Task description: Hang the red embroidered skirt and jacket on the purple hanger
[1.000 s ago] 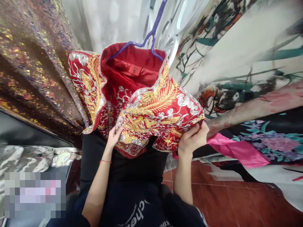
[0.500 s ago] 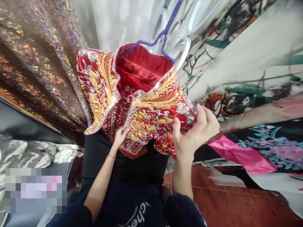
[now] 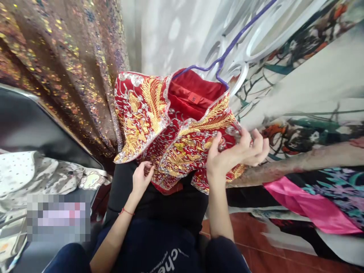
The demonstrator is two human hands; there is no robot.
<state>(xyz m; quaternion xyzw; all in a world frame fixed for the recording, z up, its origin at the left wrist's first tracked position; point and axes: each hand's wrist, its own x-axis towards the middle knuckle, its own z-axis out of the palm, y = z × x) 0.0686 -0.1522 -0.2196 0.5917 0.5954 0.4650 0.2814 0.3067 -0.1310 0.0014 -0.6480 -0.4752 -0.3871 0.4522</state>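
Observation:
A red jacket with dense gold and silver embroidery hangs in front of me on a purple hanger. Inside its stand-up collar, a small red label reads "S". My left hand is at the lower front of the jacket, with thumb and fingers closed on the cloth by the front opening; the fingertips are partly hidden. Against the sleeve on the right side rests my right hand, its thumb and fingers spread apart and not gripping.
Sequinned gold cloth drapes at the left, above a black chair carrying a dotted fabric bag. White scrollwork stands behind the hanger. Floral fabrics and a pink sash hang to the right, where another person's arm reaches in.
The view has shifted, so the jacket sits farther right and slightly lower. My left hand is farther left along the jacket's front. My right hand's fingers have spread out more.

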